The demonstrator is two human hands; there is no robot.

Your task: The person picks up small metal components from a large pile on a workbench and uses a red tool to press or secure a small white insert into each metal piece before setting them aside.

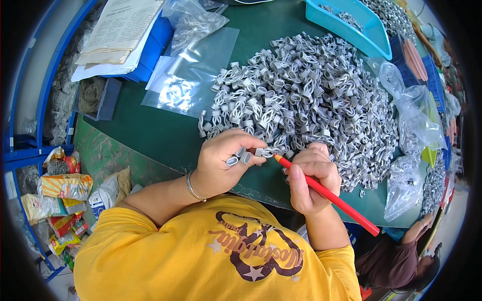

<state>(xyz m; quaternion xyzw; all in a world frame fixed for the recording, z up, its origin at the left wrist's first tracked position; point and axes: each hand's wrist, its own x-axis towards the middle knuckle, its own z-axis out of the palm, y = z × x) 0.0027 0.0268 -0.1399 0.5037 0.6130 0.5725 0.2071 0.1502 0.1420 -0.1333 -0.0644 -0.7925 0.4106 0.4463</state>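
Note:
A big heap of small grey metal fittings (301,95), each with a ribbed oval collar and a twisted loop, covers the middle of the green table. My left hand (221,158), at the heap's near edge, pinches one grey metal fitting (261,152) between thumb and fingers. Several more fittings (232,161) are tucked in the same hand, their oval open ends showing. My right hand (314,178) is closed round a long red pencil-like tool (341,204). Its narrow, pale tip is at the loop end of the pinched fitting; whether it touches is too small to tell.
Plastic bags (193,83) lie left of the heap, beside papers (118,35) on a blue bin. A turquoise basket (349,25) stands behind it. Crumpled clear bags (414,120) are at right. Another person (391,263) sits at lower right. Packets (65,185) fill the left shelf.

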